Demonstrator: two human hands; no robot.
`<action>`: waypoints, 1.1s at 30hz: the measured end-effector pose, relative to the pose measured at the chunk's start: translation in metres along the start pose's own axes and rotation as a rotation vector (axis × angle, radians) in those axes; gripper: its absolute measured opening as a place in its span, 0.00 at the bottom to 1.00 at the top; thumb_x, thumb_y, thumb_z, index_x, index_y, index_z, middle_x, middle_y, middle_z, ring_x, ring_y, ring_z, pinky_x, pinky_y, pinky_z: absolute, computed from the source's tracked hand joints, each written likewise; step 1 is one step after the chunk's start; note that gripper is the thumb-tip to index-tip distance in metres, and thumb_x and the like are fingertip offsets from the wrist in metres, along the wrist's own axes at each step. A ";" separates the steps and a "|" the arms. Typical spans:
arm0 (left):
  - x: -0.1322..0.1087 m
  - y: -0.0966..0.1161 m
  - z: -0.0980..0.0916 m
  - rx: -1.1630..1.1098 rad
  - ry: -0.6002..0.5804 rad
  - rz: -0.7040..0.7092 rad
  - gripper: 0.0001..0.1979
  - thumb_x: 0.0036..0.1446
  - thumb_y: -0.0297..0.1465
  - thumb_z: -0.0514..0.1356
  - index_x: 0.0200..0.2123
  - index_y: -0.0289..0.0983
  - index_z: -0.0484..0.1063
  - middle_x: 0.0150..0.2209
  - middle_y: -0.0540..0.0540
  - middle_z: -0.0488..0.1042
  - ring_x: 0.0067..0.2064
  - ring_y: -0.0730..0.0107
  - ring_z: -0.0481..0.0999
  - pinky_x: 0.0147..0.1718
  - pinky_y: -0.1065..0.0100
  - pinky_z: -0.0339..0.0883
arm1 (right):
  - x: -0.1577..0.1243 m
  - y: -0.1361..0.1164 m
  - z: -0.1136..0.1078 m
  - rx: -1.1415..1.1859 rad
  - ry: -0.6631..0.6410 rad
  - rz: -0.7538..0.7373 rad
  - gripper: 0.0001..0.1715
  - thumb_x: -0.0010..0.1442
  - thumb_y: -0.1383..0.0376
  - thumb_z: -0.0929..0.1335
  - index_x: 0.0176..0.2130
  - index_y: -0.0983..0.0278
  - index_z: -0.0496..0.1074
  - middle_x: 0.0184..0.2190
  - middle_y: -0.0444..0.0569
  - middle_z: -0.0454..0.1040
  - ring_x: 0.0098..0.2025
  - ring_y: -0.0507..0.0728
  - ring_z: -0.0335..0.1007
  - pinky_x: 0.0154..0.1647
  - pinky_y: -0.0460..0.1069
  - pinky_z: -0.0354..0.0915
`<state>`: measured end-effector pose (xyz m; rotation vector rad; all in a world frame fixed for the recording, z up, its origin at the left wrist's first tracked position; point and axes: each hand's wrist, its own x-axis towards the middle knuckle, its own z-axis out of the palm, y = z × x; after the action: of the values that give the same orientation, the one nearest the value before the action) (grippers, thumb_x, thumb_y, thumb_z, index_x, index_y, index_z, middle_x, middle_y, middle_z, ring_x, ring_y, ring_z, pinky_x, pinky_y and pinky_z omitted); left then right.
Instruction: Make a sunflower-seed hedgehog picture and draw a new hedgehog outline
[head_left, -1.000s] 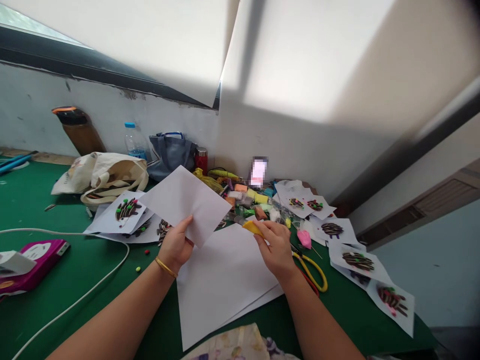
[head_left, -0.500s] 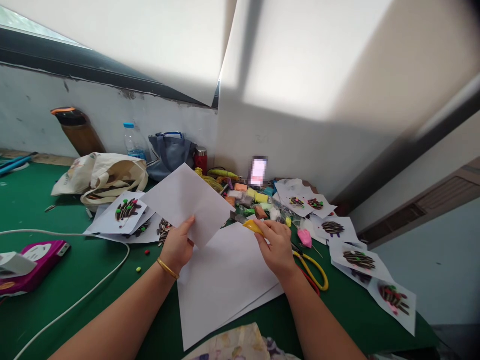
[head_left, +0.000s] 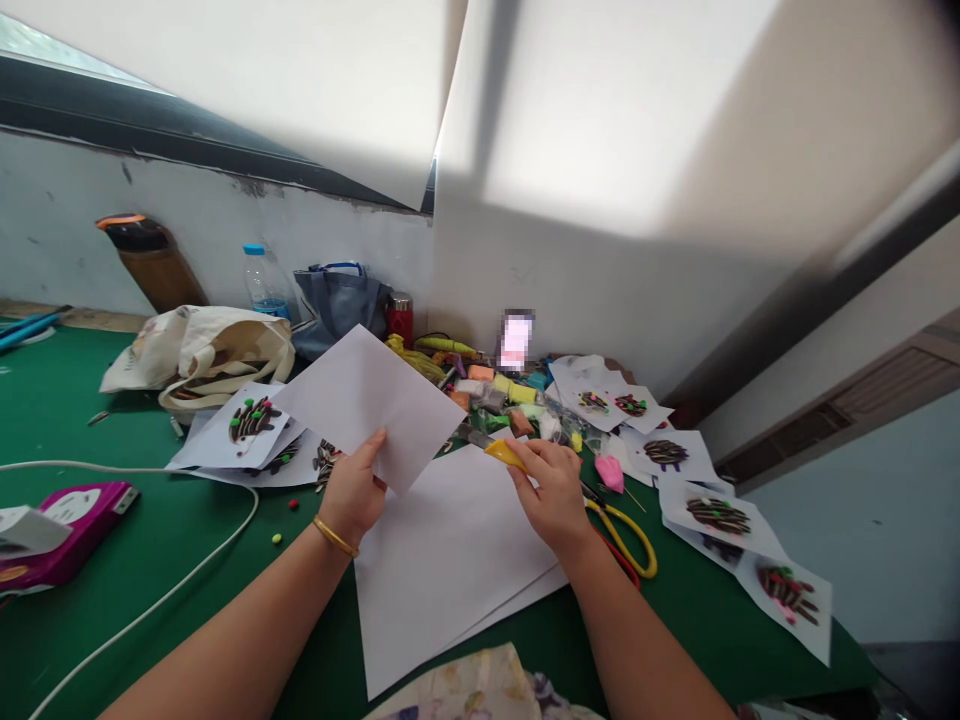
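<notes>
My left hand [head_left: 352,492] pinches the lower corner of a white sheet of paper [head_left: 367,400] and holds it up above the green table [head_left: 150,540]. My right hand [head_left: 553,492] is closed around yellow-handled scissors [head_left: 504,454], whose blades point left at the sheet's right edge. Below both hands lie larger white sheets [head_left: 442,560] flat on the table. A gold bangle sits on my left wrist.
Second yellow scissors [head_left: 626,530] lie right of my right hand. Clay-decorated cards [head_left: 255,425] lie left, and more cards [head_left: 720,515] run along the right edge. Coloured clay blocks [head_left: 502,395], a cloth bag [head_left: 202,350], a water bottle [head_left: 259,280], a white cable [head_left: 150,600] and a pink case [head_left: 60,520] surround them.
Hardly anything has moved. The held sheet and both hands stay in place, with only a slight shift of the camera view.
</notes>
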<state>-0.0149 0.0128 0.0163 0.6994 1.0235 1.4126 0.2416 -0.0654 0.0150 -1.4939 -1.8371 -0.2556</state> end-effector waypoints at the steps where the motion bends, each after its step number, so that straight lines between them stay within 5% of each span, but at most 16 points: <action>1: 0.000 -0.001 0.000 -0.030 0.003 -0.007 0.19 0.53 0.33 0.64 0.50 0.40 0.73 0.52 0.42 0.76 0.59 0.56 0.70 0.56 0.59 0.67 | 0.000 0.000 0.000 0.001 0.000 0.000 0.20 0.64 0.64 0.65 0.55 0.53 0.70 0.45 0.48 0.73 0.47 0.58 0.68 0.50 0.56 0.54; 9: -0.008 0.000 0.004 -0.092 -0.012 -0.009 0.23 0.53 0.32 0.66 0.53 0.43 0.71 0.55 0.46 0.74 0.58 0.60 0.71 0.59 0.60 0.63 | 0.000 0.003 0.001 -0.011 0.023 0.037 0.20 0.64 0.63 0.65 0.56 0.54 0.70 0.45 0.49 0.73 0.47 0.59 0.67 0.51 0.56 0.54; 20: -0.024 0.016 0.014 0.106 0.005 0.236 0.17 0.55 0.32 0.64 0.49 0.37 0.74 0.54 0.43 0.75 0.59 0.58 0.69 0.63 0.61 0.55 | 0.000 0.008 0.005 -0.015 0.014 0.057 0.20 0.66 0.63 0.63 0.56 0.55 0.70 0.45 0.49 0.73 0.48 0.58 0.67 0.52 0.56 0.54; 33: -0.030 0.006 0.018 0.072 0.022 0.181 0.18 0.56 0.32 0.63 0.50 0.34 0.73 0.55 0.40 0.73 0.59 0.58 0.69 0.63 0.62 0.55 | 0.001 0.004 0.006 -0.015 0.029 0.095 0.20 0.65 0.62 0.64 0.55 0.55 0.70 0.45 0.49 0.72 0.47 0.59 0.66 0.50 0.56 0.54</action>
<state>0.0016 -0.0128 0.0344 0.8487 1.0533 1.5477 0.2430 -0.0602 0.0100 -1.5754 -1.7394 -0.2447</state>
